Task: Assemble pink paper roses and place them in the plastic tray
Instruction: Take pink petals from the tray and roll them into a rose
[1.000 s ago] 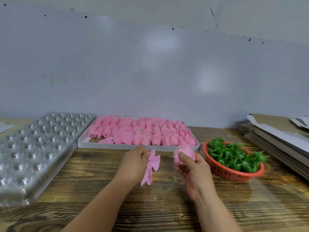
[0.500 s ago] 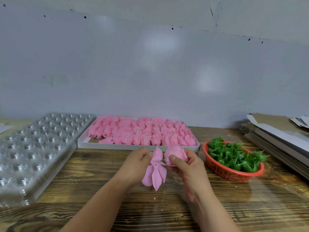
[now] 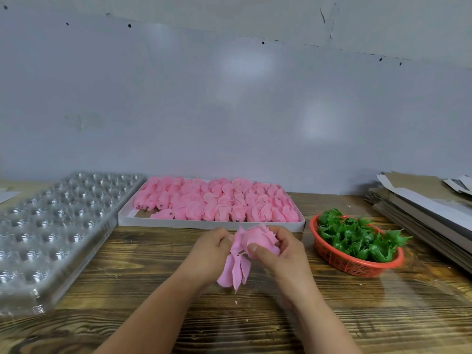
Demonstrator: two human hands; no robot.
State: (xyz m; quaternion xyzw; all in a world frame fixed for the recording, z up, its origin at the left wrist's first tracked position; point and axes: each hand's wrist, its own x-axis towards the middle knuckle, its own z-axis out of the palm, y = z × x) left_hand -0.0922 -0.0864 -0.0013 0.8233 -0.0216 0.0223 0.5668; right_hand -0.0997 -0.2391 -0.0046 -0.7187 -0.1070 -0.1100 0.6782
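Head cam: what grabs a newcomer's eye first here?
The two hands at centre: the left hand pinches a pink petal piece against the pink rose bud that the right hand grips. Behind them a white box packed with pink petals spans the middle of the wooden table. An orange basket of green leaves sits to the right, and a clear plastic tray to the left.

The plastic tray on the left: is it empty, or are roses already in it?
Empty, as far as it shows. The plastic tray shows only clear cups, with no pink in any; its near left end is out of view.
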